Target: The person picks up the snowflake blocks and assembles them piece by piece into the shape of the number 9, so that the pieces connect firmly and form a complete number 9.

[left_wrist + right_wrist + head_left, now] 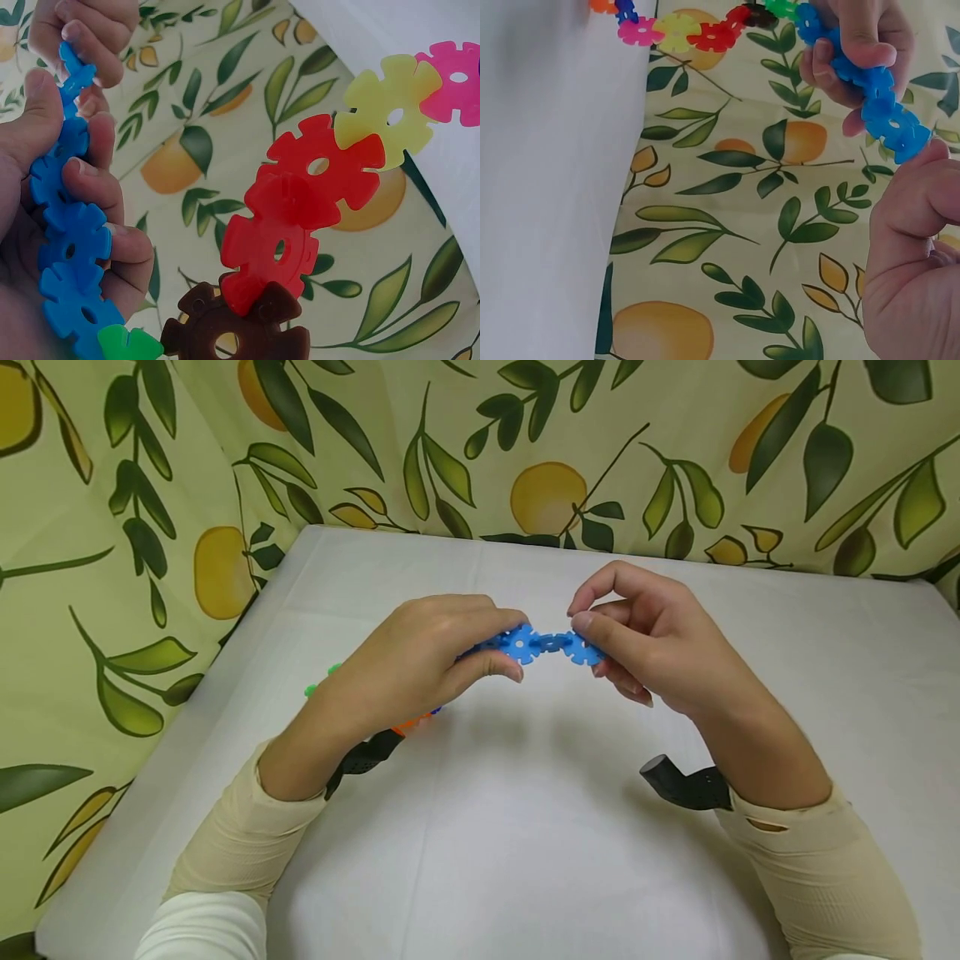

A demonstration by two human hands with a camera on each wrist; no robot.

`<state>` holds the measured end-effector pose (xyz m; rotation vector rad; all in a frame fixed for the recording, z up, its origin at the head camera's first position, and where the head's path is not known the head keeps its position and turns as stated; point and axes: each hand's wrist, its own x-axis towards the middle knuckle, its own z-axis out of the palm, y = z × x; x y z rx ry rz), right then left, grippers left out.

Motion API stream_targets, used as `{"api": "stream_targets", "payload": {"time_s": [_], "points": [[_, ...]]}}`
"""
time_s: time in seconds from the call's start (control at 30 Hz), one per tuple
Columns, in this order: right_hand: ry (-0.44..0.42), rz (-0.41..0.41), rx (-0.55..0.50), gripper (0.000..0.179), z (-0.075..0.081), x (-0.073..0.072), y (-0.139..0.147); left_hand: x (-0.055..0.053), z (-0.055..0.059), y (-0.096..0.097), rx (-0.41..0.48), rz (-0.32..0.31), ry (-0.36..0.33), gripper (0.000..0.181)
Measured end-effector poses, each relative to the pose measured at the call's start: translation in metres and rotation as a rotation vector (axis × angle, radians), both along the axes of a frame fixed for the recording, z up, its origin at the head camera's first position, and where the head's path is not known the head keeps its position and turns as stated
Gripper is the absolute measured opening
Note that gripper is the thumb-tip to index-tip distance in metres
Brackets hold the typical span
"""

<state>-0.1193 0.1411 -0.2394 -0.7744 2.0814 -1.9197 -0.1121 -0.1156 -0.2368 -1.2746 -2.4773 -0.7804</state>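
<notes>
My left hand (pixel 416 656) grips a chain of interlocking blue snowflake discs (pixel 520 644), its fingers curled round the blue links in the left wrist view. At the chain's far end, my right hand (pixel 656 639) pinches the last blue disc (pixel 583 650) between thumb and fingertips. Past the left hand the chain hangs on in other colours: a green disc (pixel 129 343), a brown disc (pixel 196 330), red discs (pixel 259 236), a yellow disc (pixel 375 94) and a pink disc (pixel 474 101). Dark blue (pixel 625 10) and orange (pixel 602 6) discs follow in the right wrist view.
A white-covered table (pixel 480 843) lies below both hands. Behind it and to the left hangs a curtain (pixel 360 435) printed with leaves and fruit. Black wrist mounts (pixel 686 783) jut inward from the sleeves, the left one close to the hanging coloured discs.
</notes>
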Motion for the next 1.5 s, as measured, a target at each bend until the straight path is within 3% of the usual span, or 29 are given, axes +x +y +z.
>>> {"api": "stream_targets", "payload": {"time_s": [0.23,0.6,0.9,1.03,1.13,1.23,1.37,1.5], "points": [[-0.014,0.008,-0.008,0.012,-0.002,0.0,-0.003,0.0,0.0,-0.001,0.0,0.006,0.012,0.039],[-0.032,-0.083,-0.118,0.006,-0.01,0.001,-0.015,0.0,0.002,-0.004,-0.003,0.038,-0.001,0.04],[-0.058,-0.039,-0.18,0.005,-0.014,0.0,-0.016,0.001,0.003,-0.006,-0.031,0.027,-0.023,0.04],[0.031,-0.063,-0.133,0.008,-0.008,0.004,-0.016,0.001,0.003,-0.001,-0.08,-0.02,-0.028,0.04],[0.167,-0.124,-0.083,0.008,-0.003,0.008,-0.015,0.003,0.003,0.003,-0.086,-0.031,-0.007,0.043],[0.274,-0.187,-0.021,0.007,-0.003,0.007,-0.018,0.005,0.004,0.002,-0.057,0.008,0.027,0.043],[0.339,-0.249,0.068,0.009,-0.011,0.005,-0.024,0.008,0.002,0.0,-0.053,0.049,0.067,0.041],[0.383,-0.295,0.053,0.01,-0.017,0.005,-0.026,0.009,0.0,0.003,-0.044,0.071,0.13,0.042]]}}
